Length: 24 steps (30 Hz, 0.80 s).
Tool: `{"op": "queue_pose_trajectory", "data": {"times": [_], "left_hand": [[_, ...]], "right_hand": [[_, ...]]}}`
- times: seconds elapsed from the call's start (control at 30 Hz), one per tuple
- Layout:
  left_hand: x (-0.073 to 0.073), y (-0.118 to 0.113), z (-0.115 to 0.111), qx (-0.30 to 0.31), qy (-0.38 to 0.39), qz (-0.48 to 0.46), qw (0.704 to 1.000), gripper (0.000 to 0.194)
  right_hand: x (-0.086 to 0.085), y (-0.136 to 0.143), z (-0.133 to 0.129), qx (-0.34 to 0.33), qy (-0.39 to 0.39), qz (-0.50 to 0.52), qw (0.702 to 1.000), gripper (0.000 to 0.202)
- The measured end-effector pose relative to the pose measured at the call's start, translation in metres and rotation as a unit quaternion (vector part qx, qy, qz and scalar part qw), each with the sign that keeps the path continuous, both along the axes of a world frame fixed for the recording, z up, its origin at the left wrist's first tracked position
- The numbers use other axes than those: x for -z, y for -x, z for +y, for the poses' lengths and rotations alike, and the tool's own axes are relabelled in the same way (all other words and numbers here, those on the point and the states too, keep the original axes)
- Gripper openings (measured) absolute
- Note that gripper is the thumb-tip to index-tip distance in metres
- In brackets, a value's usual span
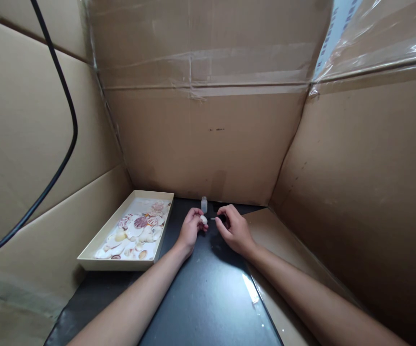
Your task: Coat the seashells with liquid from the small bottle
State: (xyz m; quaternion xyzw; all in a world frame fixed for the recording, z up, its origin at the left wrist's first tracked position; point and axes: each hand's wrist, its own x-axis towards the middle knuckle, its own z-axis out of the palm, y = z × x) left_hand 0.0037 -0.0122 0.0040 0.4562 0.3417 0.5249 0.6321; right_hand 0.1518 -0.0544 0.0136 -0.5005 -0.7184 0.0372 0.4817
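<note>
Head: shell (203, 219) btwn L fingers (197, 214).

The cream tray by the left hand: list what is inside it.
The cream tray holds loose seashells, white, cream and reddish-striped scallop shapes, piled mostly at its near end. The pale tray floor shows at the far end. Whatever lies under the pile is covered.

A makeshift craft booth is shown rather than a furnished room: a dark tabletop (208, 298) is enclosed on three sides by taped cardboard walls (208, 144). Plastic film (381, 33) is stretched over the upper right, a black cable (71, 115) is hung at the left, and a tray of seashells (130, 233) is set beside.
</note>
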Motion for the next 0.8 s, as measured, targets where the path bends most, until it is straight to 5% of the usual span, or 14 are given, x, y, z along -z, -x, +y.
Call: {"op": "queue_pose_trajectory", "data": {"times": [0.8], "left_hand": [[0.0022, -0.0003, 0.0017, -0.012, -0.008, 0.005, 1.000, 0.014]], "right_hand": [[0.0009, -0.0001, 0.0002, -0.045, 0.001, 0.012, 0.999, 0.007]]}}
